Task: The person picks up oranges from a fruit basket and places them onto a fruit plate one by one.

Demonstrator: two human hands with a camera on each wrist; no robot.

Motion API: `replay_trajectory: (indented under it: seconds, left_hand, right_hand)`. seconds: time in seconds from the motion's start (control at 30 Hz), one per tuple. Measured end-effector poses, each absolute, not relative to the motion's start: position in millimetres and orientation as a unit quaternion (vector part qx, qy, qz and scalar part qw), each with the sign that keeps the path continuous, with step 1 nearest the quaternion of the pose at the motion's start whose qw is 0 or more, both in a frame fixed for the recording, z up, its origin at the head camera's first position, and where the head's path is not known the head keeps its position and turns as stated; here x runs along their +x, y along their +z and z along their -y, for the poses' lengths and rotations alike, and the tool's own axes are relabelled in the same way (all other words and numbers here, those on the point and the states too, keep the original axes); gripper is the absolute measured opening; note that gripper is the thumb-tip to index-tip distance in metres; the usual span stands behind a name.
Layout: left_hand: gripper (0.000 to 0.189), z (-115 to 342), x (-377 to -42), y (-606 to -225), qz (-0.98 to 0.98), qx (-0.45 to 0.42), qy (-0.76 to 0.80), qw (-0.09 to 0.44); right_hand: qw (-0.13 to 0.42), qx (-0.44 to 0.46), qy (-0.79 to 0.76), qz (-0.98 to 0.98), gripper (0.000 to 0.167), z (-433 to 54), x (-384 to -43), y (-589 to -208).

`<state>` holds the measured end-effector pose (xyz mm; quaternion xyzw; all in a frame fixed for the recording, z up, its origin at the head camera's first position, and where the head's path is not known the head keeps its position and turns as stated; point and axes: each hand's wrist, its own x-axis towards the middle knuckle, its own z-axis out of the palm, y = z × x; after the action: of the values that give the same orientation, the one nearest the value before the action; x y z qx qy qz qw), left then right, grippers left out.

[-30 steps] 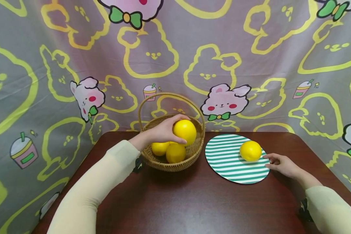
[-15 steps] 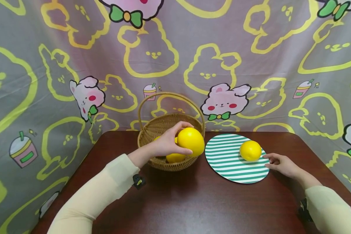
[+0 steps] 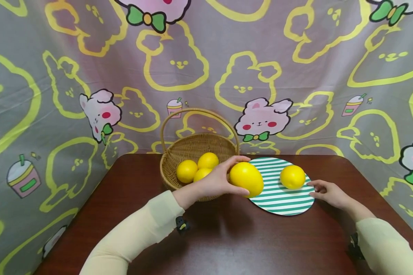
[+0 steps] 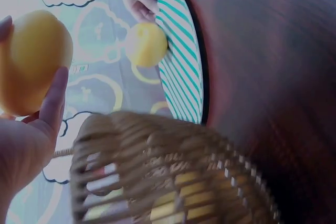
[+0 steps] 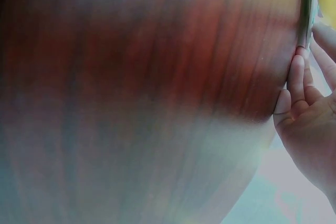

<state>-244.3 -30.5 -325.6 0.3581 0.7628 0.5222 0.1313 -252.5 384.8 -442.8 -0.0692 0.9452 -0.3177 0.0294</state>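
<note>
My left hand holds a smooth yellow lemon between thumb and fingers, in the air between the basket and the striped mat. The left wrist view shows this rounded lemon large at its left edge. Several yellow fruits lie in the wicker basket, partly covered by my left hand. On the round green-and-white striped mat rests another lemon. At the mat's right rim, the fingertips of my right hand touch the edge, fingers loosely bent; the right wrist view shows them along it.
The basket's tall handle arches up behind my left hand. Dark red-brown wood forms the tabletop. A patterned cloth with bear and rabbit drawings hangs around the table's back and sides.
My left hand has lifted the lemon out over the basket's rim and carried it right, to beside the mat. More fruit in the basket shows. My right hand stays at the mat's edge.
</note>
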Motion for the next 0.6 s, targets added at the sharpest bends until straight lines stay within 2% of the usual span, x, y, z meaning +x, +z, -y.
replay_trajectory:
  seconds: [0.33,0.6]
  left_hand:
    - [0.073,6.4,-247.3,-341.0,-0.761,0.373,0.521,0.106]
    - [0.07,-13.7,-246.2,-358.0,-0.758,0.345,0.545,0.1]
  right_hand:
    - [0.032,-0.067,-0.323,-0.944,0.04,-384.3,-252.8,-441.0]
    - [0.027,-0.081,-0.325,-0.942,0.038,-385.6,-252.5,-443.0]
